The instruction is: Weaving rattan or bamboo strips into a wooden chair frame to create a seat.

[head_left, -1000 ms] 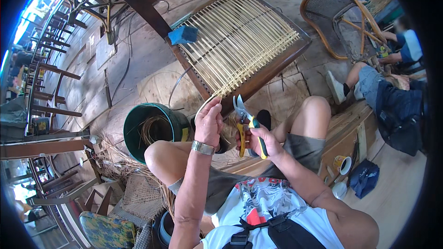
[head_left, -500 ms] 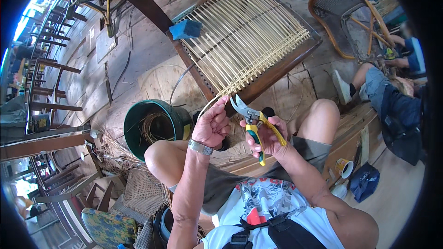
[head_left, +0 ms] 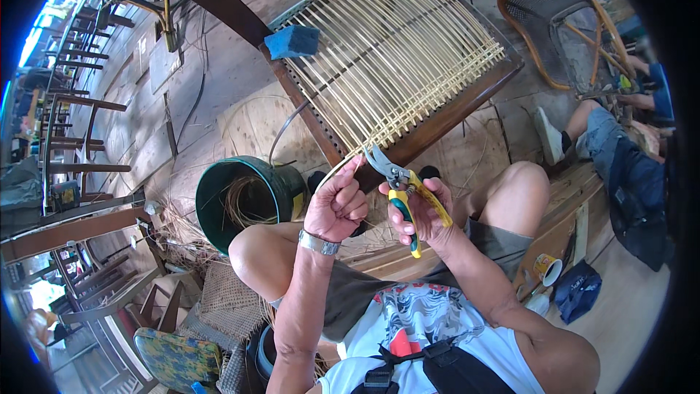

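Note:
My left hand point(head_left: 337, 203) is closed, pinching the end of a cane strand point(head_left: 340, 168) at the near left corner of a chair seat. The seat's dark wooden frame point(head_left: 430, 128) carries rows of pale cane strands point(head_left: 379, 44), crossed by a woven band along the near right side. In my right hand point(head_left: 430, 215) is a pair of pruning shears point(head_left: 408, 197) with yellow and green handles. Their curved blades stand apart, the tips at the woven corner just right of my left fingertips. A blue sponge point(head_left: 293, 42) rests on the seat's left edge.
Left of my knee stands a dark green bucket point(head_left: 211, 208) with loose cane inside. A rattan-framed chair piece point(head_left: 503, 0) lies at the far right, near another person's shoe point(head_left: 548, 138). Chair frames point(head_left: 87, 135) line the left side. A cup point(head_left: 548, 268) lies at the right.
The shears' blade tips have come closer to the woven corner beside my left fingers. The view has shifted slightly, so the seat appears a little farther right. Both hands keep their hold.

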`<state>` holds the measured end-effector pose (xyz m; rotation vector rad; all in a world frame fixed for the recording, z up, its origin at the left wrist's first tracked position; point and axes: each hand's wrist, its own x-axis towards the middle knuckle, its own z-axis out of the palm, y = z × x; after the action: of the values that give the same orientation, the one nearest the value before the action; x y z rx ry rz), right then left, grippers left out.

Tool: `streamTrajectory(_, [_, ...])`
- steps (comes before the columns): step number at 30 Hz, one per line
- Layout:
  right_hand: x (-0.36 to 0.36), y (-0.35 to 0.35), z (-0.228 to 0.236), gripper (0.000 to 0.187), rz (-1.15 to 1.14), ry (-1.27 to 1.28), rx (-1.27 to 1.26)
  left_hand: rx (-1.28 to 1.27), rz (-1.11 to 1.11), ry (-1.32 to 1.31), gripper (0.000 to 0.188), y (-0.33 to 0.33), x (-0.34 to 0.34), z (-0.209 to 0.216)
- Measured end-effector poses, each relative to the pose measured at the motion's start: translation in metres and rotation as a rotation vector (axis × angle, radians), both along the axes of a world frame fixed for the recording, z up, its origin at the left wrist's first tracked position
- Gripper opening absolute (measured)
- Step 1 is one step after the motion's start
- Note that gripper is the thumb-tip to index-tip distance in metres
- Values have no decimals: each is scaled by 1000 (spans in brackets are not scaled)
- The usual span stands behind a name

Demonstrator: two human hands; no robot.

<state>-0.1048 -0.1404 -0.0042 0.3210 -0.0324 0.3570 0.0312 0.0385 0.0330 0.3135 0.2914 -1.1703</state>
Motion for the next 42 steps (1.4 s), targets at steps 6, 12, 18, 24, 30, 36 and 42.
streamTrajectory(6, [7, 1, -4, 82, 25, 2, 17, 4, -2, 41, 36, 4, 1, -3])
streamTrajectory(12, [9, -8, 0, 78, 65, 87, -98, 17, -12, -8, 38, 2, 3, -2])
streamTrajectory(18, [12, -7, 4, 75, 82, 134, -210, 36, 13, -3, 38, 3, 2, 2])
streamTrajectory(24, [10, -4, 0, 74, 47, -11, -39, 54, 3, -41, 34, 5, 1, 2])
streamTrajectory(30, [-83, -66, 133, 87, -388, -100, -433, 446, -122, -155, 31, -8, -1, 15])
streamTrajectory(36, [-267, -112, 186, 67, -196, 697, -1474, 632, -143, -551, 40, 19, 8, 17])
streamTrajectory(42, [-454, -28, 71, 71, 746, 1119, -2122, 768, -281, -803, 30, 1, 28, 0])
